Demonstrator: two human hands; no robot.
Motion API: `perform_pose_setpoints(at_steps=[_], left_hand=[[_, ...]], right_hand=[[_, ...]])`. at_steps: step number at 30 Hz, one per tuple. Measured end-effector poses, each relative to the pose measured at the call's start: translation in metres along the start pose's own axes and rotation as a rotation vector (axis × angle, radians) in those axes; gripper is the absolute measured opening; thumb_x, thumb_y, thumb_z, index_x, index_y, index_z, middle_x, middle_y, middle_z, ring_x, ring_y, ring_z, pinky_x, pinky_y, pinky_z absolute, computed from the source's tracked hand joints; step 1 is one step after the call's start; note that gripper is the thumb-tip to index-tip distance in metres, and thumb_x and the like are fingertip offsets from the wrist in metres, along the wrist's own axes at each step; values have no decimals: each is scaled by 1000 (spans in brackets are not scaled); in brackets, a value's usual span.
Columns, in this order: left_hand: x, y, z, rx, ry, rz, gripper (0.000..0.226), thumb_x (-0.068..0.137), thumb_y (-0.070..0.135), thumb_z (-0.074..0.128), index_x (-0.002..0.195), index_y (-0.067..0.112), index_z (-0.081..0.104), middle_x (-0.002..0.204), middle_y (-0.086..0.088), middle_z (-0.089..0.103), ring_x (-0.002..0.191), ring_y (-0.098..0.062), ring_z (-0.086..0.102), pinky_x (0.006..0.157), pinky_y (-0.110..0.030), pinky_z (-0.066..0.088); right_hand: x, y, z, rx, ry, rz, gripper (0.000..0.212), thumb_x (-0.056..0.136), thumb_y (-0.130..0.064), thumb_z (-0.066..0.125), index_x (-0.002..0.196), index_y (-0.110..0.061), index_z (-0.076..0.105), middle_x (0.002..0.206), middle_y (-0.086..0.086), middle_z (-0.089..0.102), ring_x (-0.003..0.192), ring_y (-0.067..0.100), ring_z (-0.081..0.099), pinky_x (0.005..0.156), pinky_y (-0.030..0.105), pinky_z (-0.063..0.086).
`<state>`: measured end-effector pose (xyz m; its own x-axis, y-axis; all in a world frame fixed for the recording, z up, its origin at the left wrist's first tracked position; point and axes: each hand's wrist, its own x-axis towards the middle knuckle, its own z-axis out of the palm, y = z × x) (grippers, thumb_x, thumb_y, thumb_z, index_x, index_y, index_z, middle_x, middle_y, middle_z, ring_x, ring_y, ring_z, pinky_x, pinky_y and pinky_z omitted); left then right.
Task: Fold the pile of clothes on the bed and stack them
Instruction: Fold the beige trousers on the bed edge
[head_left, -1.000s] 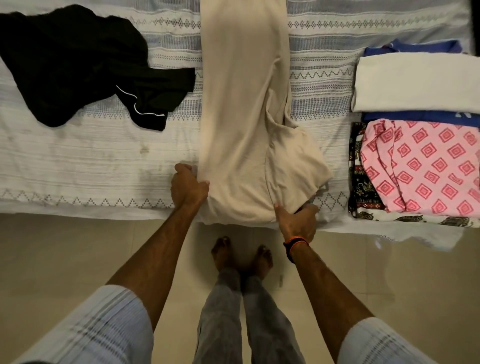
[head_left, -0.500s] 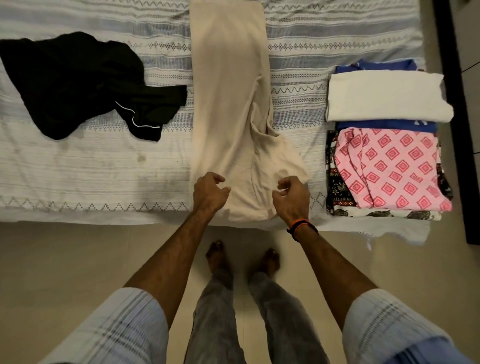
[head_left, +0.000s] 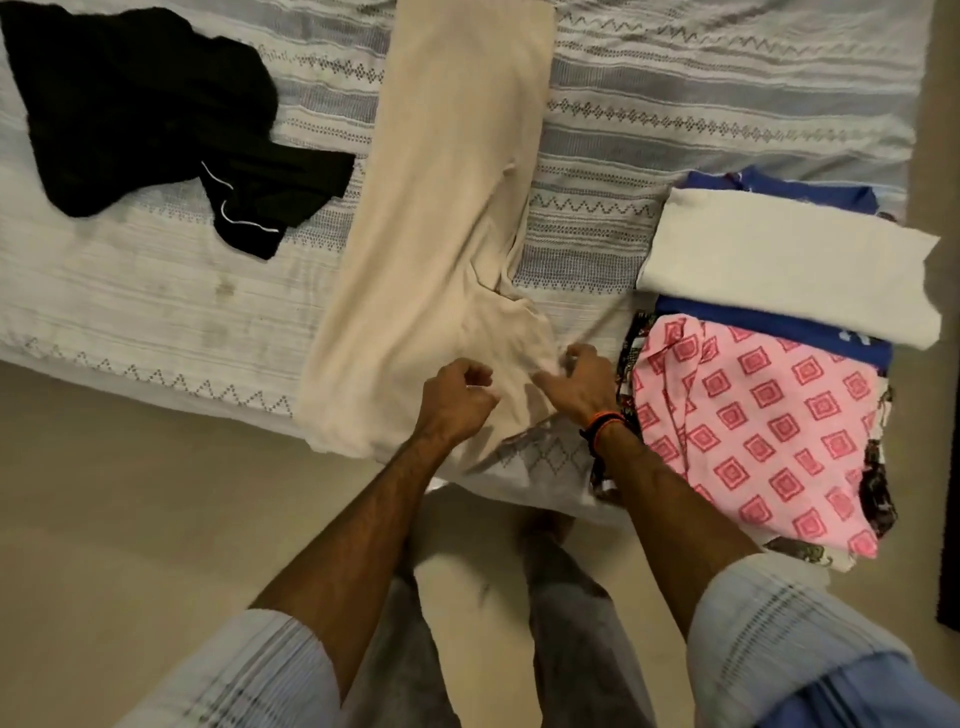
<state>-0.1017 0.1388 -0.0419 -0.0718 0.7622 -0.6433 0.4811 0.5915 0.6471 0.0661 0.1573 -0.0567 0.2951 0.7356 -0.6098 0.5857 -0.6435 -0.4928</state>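
Beige trousers (head_left: 447, 218) lie lengthwise across the middle of the bed (head_left: 701, 104), waist end at the near edge. My left hand (head_left: 457, 397) hovers over the waist part with fingers curled, seemingly pinching a bit of the beige cloth. My right hand (head_left: 579, 379), with an orange and black wristband, grips the trousers' right flap at its edge. A crumpled black garment (head_left: 135, 114) lies unfolded at the left. At the right stands the folded stack: a pink patterned cloth (head_left: 753, 431) in front, a white folded cloth (head_left: 789, 265) behind it on blue pieces (head_left: 831, 340).
The bed's near edge runs diagonally from the left side to the lower right. Beige floor (head_left: 130, 519) fills the area below it. My legs and feet stand close to the bed under my arms. A dark strip (head_left: 948, 597) shows at the far right.
Both hands let go of the trousers' waist corners, moved up and to the right, and now sit close together at the right flap. The view has shifted and tilted.
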Motion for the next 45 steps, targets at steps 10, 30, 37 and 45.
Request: perform_pose_setpoints(at_steps=[10,30,37,45], left_hand=[[0,13,37,-271,108,-60,45,76,66,65,91,24,72,93,6,74,92,-16,70,90,-44,56],[14,9,16,-432,171,-198,19,100,24,50,91,17,65,85,2,60,74,-14,53,68,-29,45],[18,5,24,-351,85,-148,43,102,38,43,125,7,61,125,-10,63,110,-24,57,93,-31,44],[21,9,26,-401,57,-174,39,102,39,43,119,11,65,119,-9,67,109,-25,61,101,-43,48]], right_hand=[[-23,6,7,108,149,-393,20,79,-26,73,74,-22,55,82,-4,60,79,12,54,72,24,42],[23,-10,8,154,10,-229,54,74,-11,73,123,-13,52,115,1,44,103,16,52,95,27,48],[57,-23,-4,190,-273,-259,20,75,-20,82,72,-21,62,67,-8,60,62,5,52,62,24,46],[53,-11,-14,543,-563,12,47,73,-17,83,117,-7,65,103,7,74,91,23,71,77,37,56]])
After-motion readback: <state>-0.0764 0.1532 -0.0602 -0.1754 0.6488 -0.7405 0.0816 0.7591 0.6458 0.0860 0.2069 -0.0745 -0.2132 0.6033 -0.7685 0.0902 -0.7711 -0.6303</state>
